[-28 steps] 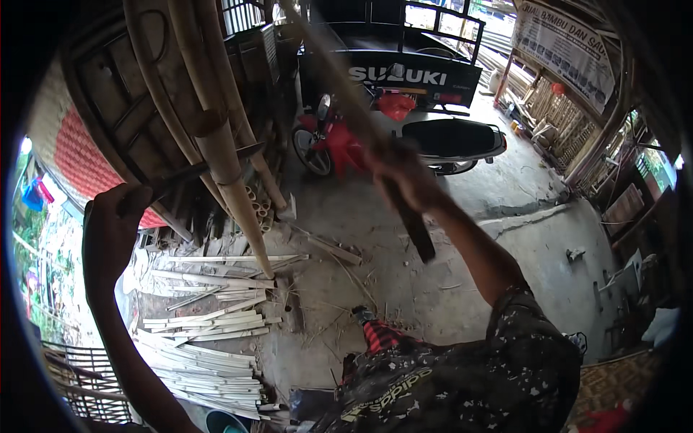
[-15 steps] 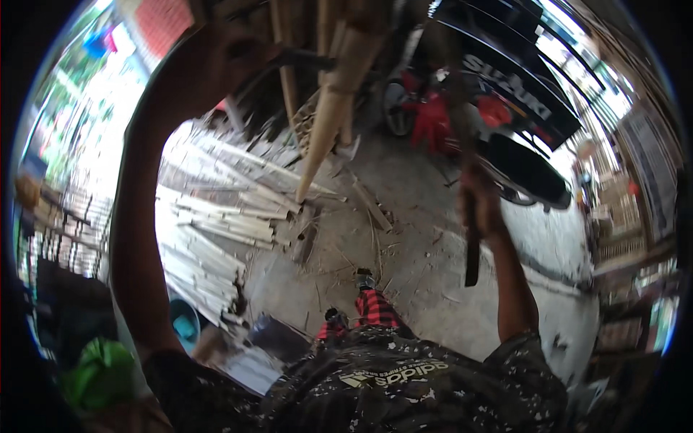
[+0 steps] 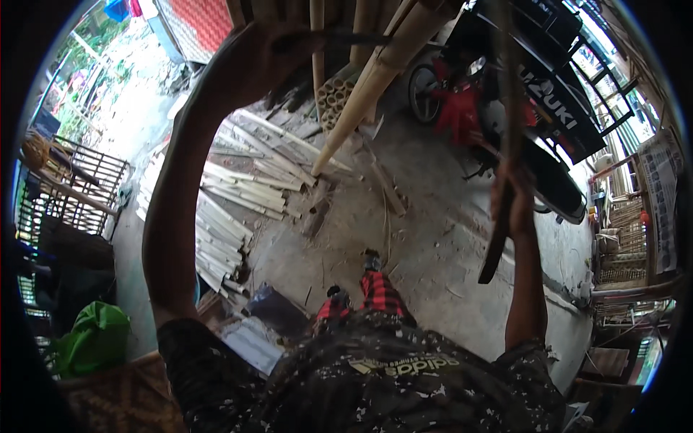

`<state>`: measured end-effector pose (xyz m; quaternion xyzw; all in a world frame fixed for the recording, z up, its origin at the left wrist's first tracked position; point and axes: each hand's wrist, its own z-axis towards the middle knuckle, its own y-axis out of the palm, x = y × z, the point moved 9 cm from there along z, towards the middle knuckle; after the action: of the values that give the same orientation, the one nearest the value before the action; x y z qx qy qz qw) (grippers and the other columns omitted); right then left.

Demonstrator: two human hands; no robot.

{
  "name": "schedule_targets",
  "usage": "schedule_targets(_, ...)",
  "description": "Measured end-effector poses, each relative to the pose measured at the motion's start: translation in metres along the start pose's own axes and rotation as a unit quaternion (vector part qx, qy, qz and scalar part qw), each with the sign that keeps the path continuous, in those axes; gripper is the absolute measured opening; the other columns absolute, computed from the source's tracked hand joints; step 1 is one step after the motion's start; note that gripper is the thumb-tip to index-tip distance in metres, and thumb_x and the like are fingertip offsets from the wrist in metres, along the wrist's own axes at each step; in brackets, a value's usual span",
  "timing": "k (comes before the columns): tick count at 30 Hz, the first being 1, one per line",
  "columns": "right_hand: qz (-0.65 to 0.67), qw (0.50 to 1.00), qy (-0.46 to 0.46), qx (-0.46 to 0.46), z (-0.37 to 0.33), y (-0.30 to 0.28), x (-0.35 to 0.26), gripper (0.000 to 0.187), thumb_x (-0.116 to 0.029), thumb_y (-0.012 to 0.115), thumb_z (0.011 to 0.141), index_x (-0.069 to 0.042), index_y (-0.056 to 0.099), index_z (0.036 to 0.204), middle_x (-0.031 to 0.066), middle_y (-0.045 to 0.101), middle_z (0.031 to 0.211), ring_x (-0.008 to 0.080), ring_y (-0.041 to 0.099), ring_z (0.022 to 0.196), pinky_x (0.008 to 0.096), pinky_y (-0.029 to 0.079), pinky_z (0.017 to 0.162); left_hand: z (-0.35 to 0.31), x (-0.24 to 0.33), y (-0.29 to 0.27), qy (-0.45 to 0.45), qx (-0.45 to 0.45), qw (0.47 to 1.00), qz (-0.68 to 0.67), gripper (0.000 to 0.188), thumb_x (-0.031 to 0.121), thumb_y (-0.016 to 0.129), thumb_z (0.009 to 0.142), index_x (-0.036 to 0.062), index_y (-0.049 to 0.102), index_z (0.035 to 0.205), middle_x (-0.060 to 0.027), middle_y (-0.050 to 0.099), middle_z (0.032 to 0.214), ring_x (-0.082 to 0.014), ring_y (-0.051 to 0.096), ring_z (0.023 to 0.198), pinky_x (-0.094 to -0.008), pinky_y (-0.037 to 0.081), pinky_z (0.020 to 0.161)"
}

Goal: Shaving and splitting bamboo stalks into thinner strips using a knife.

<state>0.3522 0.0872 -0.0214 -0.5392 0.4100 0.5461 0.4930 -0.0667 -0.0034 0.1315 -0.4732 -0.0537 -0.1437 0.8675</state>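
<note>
My left hand (image 3: 292,47), raised high at the upper left, is closed around the end of a dark, narrow knife (image 3: 354,37). Its blade lies across a thick, pale bamboo pole (image 3: 368,90), which slants down to the floor. Whether the edge has entered the bamboo is too dark to tell. On the right, my right hand (image 3: 514,198) grips a long wooden stick (image 3: 510,108) near its lower end. The stick runs upright past the top of the view, apart from the bamboo pole as far as I see.
Split bamboo strips (image 3: 224,231) lie heaped on the concrete floor at left. Behind the pole is a bundle of cut bamboo tubes (image 3: 336,97). A motorcycle (image 3: 548,173) stands at the right with a dark box behind it. At lower left sits a green bag (image 3: 94,339).
The view has shifted, so the floor, bamboo and motorcycle sit further right. My right hand and the stick have tilted slightly. Both hands keep their grip.
</note>
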Motion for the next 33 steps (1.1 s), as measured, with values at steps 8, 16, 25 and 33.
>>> schedule_targets(8, -0.002, 0.985, -0.173, 0.019, 0.024, -0.016, 0.009, 0.035, -0.046, 0.054, 0.100, -0.012, 0.058, 0.103, 0.0009, 0.052, 0.074, 0.0114, 0.050, 0.061, 0.0288, 0.043, 0.055, 0.012, -0.011, -0.003, -0.017, -0.010, 0.997, -0.075, 0.036, 0.038, 0.063, 0.100, 0.0113, 0.072, 0.122, -0.0068, 0.067, 0.070, -0.0126, 0.064, 0.061, -0.0314, 0.049, 0.060)
schedule_targets(16, -0.093, 0.991, -0.097, 0.023, 0.018, -0.014, -0.029, 0.033, -0.041, 0.059, 0.096, -0.008, 0.059, 0.095, 0.0010, 0.055, 0.071, 0.0124, 0.052, 0.048, 0.0270, 0.039, 0.039, 0.008, 0.009, -0.029, -0.028, -0.023, 0.999, 0.004, 0.023, 0.028, 0.065, 0.096, 0.0077, 0.074, 0.101, -0.0110, 0.070, 0.072, -0.0239, 0.067, 0.061, -0.0384, 0.052, 0.061)
schedule_targets(25, -0.259, 0.961, -0.023, -0.097, 0.013, 0.090, 0.054, 0.030, -0.038, 0.063, 0.098, -0.009, 0.061, 0.105, -0.0029, 0.052, 0.080, 0.0071, 0.049, 0.072, 0.0255, 0.041, 0.063, -0.005, -0.020, 0.002, -0.031, -0.062, 0.997, 0.026, 0.032, 0.035, 0.064, 0.099, 0.0109, 0.074, 0.118, -0.0105, 0.073, 0.081, -0.0184, 0.069, 0.069, -0.0338, 0.053, 0.068)
schedule_targets(33, 0.057, 0.978, -0.195, 0.049, 0.016, 0.045, -0.080, 0.036, -0.045, 0.056, 0.098, -0.010, 0.055, 0.088, 0.0008, 0.049, 0.064, 0.0111, 0.048, 0.048, 0.0274, 0.040, 0.042, -0.040, -0.061, 0.002, -0.041, -0.015, 0.999, 0.023, 0.028, 0.030, 0.066, 0.097, 0.0080, 0.074, 0.114, -0.0130, 0.074, 0.085, -0.0229, 0.070, 0.070, -0.0365, 0.054, 0.069)
